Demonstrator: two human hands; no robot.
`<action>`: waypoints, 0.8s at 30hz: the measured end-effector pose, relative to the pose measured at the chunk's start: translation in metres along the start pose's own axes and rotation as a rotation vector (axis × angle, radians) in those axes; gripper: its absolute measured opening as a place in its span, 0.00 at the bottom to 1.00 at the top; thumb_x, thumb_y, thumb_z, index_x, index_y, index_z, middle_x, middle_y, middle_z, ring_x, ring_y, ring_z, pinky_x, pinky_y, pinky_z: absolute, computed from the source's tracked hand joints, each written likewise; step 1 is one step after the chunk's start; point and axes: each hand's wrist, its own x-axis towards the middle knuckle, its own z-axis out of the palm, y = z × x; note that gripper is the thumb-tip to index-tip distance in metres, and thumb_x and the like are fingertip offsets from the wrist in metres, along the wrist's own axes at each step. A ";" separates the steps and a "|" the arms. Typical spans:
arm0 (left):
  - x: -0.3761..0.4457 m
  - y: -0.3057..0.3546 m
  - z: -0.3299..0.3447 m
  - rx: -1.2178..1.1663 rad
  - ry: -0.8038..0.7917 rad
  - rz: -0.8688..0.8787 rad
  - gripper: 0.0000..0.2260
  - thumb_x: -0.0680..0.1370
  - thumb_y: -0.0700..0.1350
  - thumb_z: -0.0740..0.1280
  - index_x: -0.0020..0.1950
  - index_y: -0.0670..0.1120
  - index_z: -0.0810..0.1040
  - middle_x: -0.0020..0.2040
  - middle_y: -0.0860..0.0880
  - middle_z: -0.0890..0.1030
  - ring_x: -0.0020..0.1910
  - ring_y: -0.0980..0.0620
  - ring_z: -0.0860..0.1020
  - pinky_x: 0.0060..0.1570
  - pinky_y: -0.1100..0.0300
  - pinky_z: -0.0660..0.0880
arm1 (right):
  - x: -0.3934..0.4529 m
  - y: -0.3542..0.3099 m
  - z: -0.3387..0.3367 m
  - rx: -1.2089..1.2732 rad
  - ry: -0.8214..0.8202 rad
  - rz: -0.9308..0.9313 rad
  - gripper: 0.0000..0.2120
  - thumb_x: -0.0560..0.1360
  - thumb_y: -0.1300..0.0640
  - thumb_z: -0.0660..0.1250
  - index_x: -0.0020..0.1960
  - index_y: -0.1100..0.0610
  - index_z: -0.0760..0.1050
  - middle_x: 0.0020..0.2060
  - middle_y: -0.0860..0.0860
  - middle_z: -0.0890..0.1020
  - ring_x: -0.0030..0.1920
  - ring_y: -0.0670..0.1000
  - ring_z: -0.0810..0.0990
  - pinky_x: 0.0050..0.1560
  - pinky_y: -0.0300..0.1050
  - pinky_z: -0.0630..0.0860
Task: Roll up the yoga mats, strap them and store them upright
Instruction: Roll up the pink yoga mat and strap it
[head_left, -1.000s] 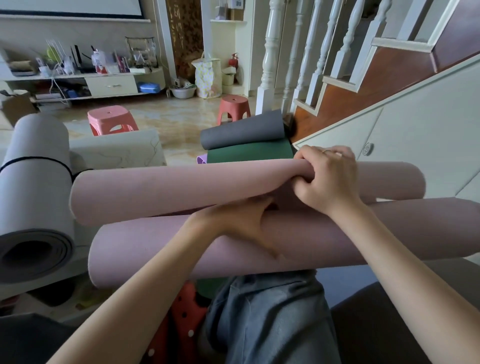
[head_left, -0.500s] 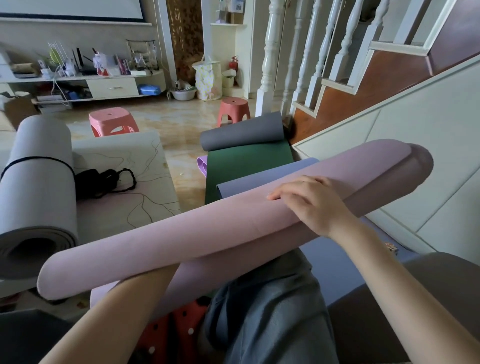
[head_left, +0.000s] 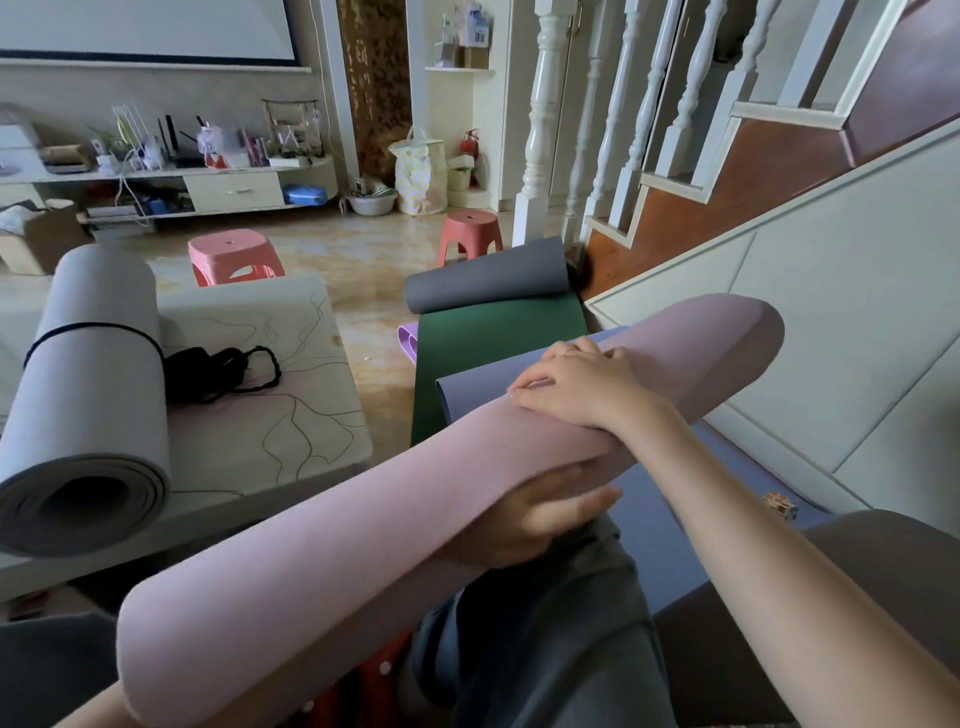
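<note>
A pink rolled yoga mat (head_left: 332, 551) lies slanted across my lap, its far end raised toward the stair wall. My right hand (head_left: 582, 384) presses on top of the roll near its middle. My left hand (head_left: 524, 519) cups the roll from underneath, just below the right hand. A grey rolled mat (head_left: 93, 395) bound by a thin black strap lies on the low table at the left. Black straps (head_left: 218, 369) sit bundled on that table. Green (head_left: 493, 338), dark grey (head_left: 488, 275) and blue-grey (head_left: 478, 384) mats lie flat on the floor ahead.
A low marble-patterned table (head_left: 291, 415) stands at the left. Two pink plastic stools (head_left: 234, 257) (head_left: 470, 236) stand on the tiled floor behind it. The staircase with white balusters (head_left: 540, 130) and a panelled wall (head_left: 831, 332) runs along the right. A cluttered shelf unit lines the back wall.
The pink roll has swung from lying level across my lap to a slant, far end up to the right. My left hand has come under the roll; my right hand stays on top.
</note>
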 end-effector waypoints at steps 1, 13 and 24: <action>0.003 0.001 -0.001 -0.028 0.073 0.017 0.12 0.80 0.36 0.58 0.61 0.39 0.74 0.58 0.37 0.77 0.56 0.40 0.76 0.59 0.52 0.73 | 0.002 -0.003 0.002 -0.020 0.009 -0.004 0.16 0.76 0.35 0.54 0.57 0.34 0.76 0.63 0.48 0.73 0.67 0.52 0.64 0.63 0.57 0.58; 0.043 0.000 -0.014 0.649 -0.235 -0.714 0.12 0.71 0.51 0.64 0.43 0.44 0.81 0.37 0.46 0.80 0.36 0.43 0.77 0.36 0.55 0.68 | 0.001 0.029 0.016 0.197 -0.102 0.188 0.23 0.79 0.35 0.47 0.64 0.39 0.74 0.69 0.48 0.73 0.71 0.56 0.65 0.68 0.62 0.58; 0.063 -0.098 -0.013 -0.475 -1.216 -1.191 0.53 0.53 0.80 0.66 0.74 0.58 0.63 0.70 0.54 0.71 0.65 0.51 0.73 0.68 0.49 0.68 | -0.015 0.031 0.040 0.462 0.417 0.113 0.11 0.77 0.51 0.59 0.46 0.48 0.80 0.46 0.47 0.85 0.51 0.52 0.80 0.62 0.53 0.69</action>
